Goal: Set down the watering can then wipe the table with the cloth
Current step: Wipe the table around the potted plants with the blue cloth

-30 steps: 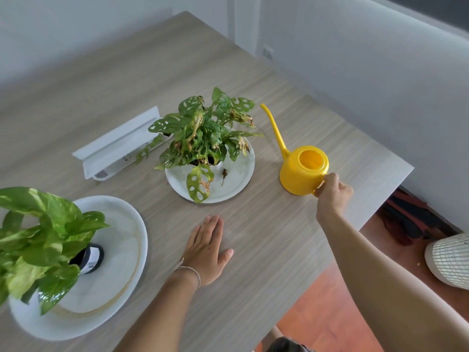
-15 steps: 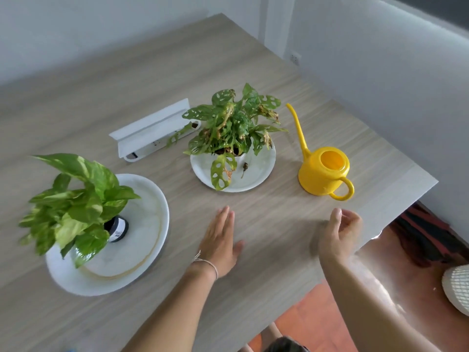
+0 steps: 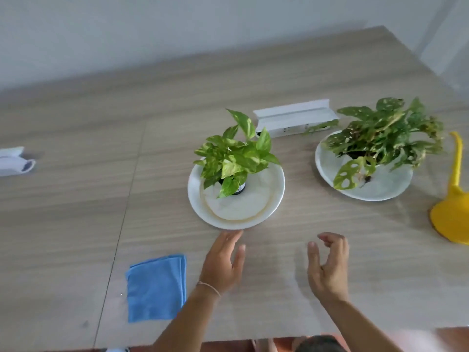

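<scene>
Now, in the head view, the watering can [image 3: 450,219] stands by itself on the table [image 3: 76,199] at the far right edge of the picture, only partly in frame, its spout pointing up. A second ago the right hand [image 3: 327,268] had its grip on the can's handle; half a second ago it had already let go and drawn back. It now hovers over bare table well apart from the can, released, fingers loosely curved around nothing. So the first half of the task looks finished.

The view itself has swung to the left since then, which brings a folded blue cloth [image 3: 156,288] into sight for the first time. It lies flat on the table near the front edge, just beside the left hand [image 3: 223,262] on its outer side. That hand is spread flat, fingers straight, palm down on or just over the table, its fingertips close to the rim of the nearer white plate [image 3: 276,199] that carries a potted plant [image 3: 234,158]. It holds nothing.

Neither hand touches the cloth yet, so the wiping has not begun. The turn of the head toward the cloth suggests picking it up comes next, and the left hand sits closest to it. Two plates with plants and a white box [image 3: 291,120] stand on the table and would need wiping around.
</scene>
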